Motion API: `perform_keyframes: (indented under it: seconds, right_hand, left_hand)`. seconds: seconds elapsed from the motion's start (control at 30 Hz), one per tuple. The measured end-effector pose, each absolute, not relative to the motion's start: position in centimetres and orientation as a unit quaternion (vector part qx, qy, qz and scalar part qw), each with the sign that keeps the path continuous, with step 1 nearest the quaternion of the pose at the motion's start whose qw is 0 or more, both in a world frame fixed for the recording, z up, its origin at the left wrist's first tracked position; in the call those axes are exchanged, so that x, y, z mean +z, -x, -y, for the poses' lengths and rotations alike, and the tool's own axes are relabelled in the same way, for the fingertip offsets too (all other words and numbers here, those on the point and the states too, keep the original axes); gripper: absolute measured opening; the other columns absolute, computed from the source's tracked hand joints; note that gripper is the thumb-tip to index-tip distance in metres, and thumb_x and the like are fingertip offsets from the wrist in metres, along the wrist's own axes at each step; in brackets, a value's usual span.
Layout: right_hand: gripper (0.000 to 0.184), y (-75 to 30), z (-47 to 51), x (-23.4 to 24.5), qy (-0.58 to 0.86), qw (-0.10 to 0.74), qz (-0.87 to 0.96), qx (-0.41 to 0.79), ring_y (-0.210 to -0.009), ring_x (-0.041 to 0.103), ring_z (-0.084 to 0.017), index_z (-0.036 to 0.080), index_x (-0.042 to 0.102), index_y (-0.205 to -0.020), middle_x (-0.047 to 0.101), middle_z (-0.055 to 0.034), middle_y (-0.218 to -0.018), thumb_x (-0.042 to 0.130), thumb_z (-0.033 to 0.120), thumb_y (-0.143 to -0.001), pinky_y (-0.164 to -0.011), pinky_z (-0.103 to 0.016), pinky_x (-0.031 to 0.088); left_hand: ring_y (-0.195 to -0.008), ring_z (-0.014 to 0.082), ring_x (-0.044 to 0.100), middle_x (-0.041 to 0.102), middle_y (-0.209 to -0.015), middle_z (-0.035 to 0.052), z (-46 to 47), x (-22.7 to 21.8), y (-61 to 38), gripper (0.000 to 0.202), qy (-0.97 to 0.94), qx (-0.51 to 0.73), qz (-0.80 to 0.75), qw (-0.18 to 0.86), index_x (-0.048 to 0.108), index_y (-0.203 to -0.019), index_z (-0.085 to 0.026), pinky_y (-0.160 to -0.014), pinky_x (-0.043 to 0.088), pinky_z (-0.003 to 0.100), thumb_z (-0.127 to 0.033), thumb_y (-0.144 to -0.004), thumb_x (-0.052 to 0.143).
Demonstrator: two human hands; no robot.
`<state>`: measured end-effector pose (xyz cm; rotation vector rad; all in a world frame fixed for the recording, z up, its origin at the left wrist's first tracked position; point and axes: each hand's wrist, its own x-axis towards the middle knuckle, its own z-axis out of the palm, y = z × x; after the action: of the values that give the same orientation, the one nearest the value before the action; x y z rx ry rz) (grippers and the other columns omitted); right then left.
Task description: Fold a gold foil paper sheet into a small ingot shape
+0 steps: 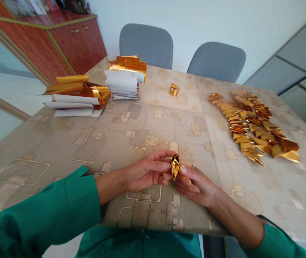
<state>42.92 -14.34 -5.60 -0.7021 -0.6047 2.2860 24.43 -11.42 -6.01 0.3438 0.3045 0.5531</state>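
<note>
A small folded piece of gold foil paper (174, 166) is pinched between both my hands just above the table's near edge. My left hand (147, 172) grips it from the left with thumb and fingertips closed on it. From the right, my right hand (196, 182) holds it with fingers pressed together. Both arms wear green sleeves.
The table (115, 143) has a beige patterned cloth. Several folded gold pieces (252, 123) lie in rows at the right. One finished gold piece (174, 89) sits at the far centre. Two stacks of gold-and-white sheets (123, 77) (74, 95) lie far left. Two grey chairs (146, 44) stand behind.
</note>
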Motion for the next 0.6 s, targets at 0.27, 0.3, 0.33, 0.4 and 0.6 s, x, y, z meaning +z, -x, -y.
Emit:
perform_keyframes:
  seconds: [0.27, 0.3, 0.33, 0.4, 0.6]
  right_hand:
    - [0.027, -43.14, 14.14, -5.48, 0.279, 0.334, 0.244, 0.867, -0.031, 0.022, 0.0, 0.016, 0.061, -0.066, 0.044, 0.011, -0.041, 0.075, 0.034, -0.08, -0.034, -0.015, 0.018]
    - [0.027, -43.16, 14.11, -5.5, 0.282, 0.333, 0.243, 0.866, -0.031, 0.022, 0.0, 0.016, 0.061, -0.066, 0.046, 0.0106, -0.042, 0.076, 0.034, -0.08, -0.034, -0.015, 0.018]
    - [0.029, -43.15, 14.09, -5.53, 0.285, 0.333, 0.243, 0.865, -0.031, 0.023, 0.0, 0.015, 0.06, -0.065, 0.046, 0.0102, -0.042, 0.076, 0.034, -0.08, -0.034, -0.015, 0.018]
    - [0.031, -43.12, 14.07, -5.66, 0.289, 0.332, 0.247, 0.863, -0.032, 0.024, -0.001, 0.015, 0.059, -0.061, 0.046, 0.0097, -0.041, 0.075, 0.034, -0.081, -0.035, -0.015, 0.019]
    - [0.034, -42.98, 14.19, -6.15, 0.288, 0.322, 0.255, 0.865, -0.032, 0.025, -0.001, 0.016, 0.058, -0.06, 0.044, 0.01, -0.038, 0.072, 0.036, -0.084, -0.038, -0.017, 0.019]
  left_hand:
    - [-0.059, 0.0047, 0.059, 0.065, -0.078, -0.0001, 11.46, -6.46, -24.34, 0.03, -0.155, 0.276, -0.173, 0.933, 0.067, -0.101, -0.018, -0.054, 0.049, 0.012, -0.012, -0.074, 0.079]
    - [-0.06, 0.0053, 0.059, 0.065, -0.078, -0.0002, 11.47, -6.35, -24.34, 0.03, -0.161, 0.275, -0.176, 0.931, 0.066, -0.101, -0.019, -0.054, 0.05, 0.013, -0.014, -0.074, 0.079]
    - [-0.061, 0.0064, 0.06, 0.064, -0.079, 0.0, 11.47, -6.2, -24.34, 0.032, -0.17, 0.274, -0.18, 0.929, 0.065, -0.102, -0.019, -0.054, 0.051, 0.014, -0.015, -0.074, 0.079]
    - [-0.064, 0.0083, 0.061, 0.063, -0.081, 0.0004, 11.46, -5.88, -24.37, 0.033, -0.191, 0.271, -0.196, 0.923, 0.062, -0.104, -0.02, -0.053, 0.052, 0.015, -0.016, -0.075, 0.077]
    - [-0.06, 0.0081, 0.059, 0.061, -0.079, 0.0004, 11.56, -5.6, -24.41, 0.024, -0.209, 0.268, -0.212, 0.916, 0.059, -0.101, -0.019, -0.049, 0.054, 0.016, -0.018, -0.079, 0.068]
